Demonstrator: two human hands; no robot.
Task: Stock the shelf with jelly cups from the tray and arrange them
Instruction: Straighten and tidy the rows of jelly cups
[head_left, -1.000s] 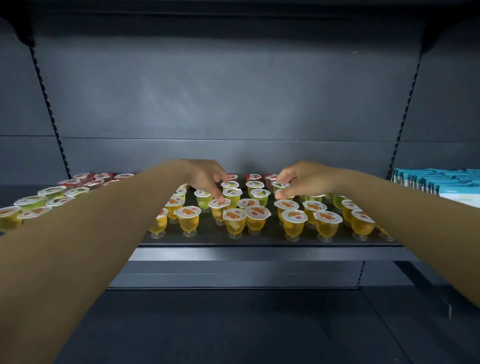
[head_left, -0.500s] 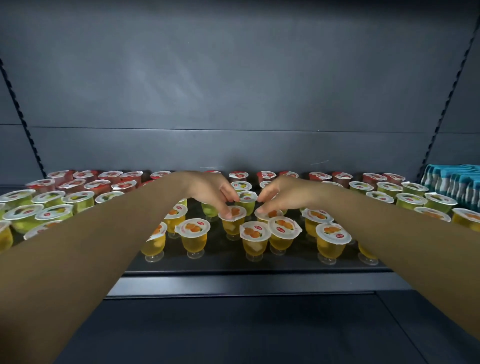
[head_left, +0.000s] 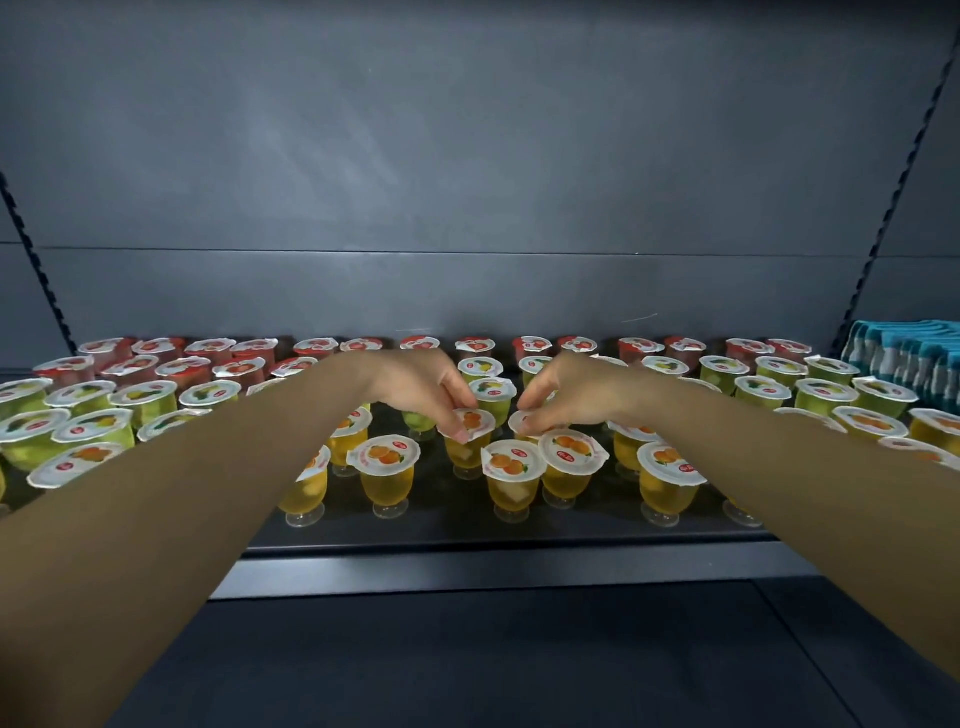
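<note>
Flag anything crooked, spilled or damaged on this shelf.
No spills or damage show. The orange jelly cups in the front middle sit bunched, lids overlapping and tilted, unlike the tidy red row behind. Left hand and right hand each pinch a lid there.

Clear glossy plastic orange jelly cups (head_left: 388, 477) had crinkled white foil-look lids; dark grey shelf (head_left: 498, 564) looked like matt painted metal, back panel (head_left: 467, 156) smooth, faintly smudged.
</note>
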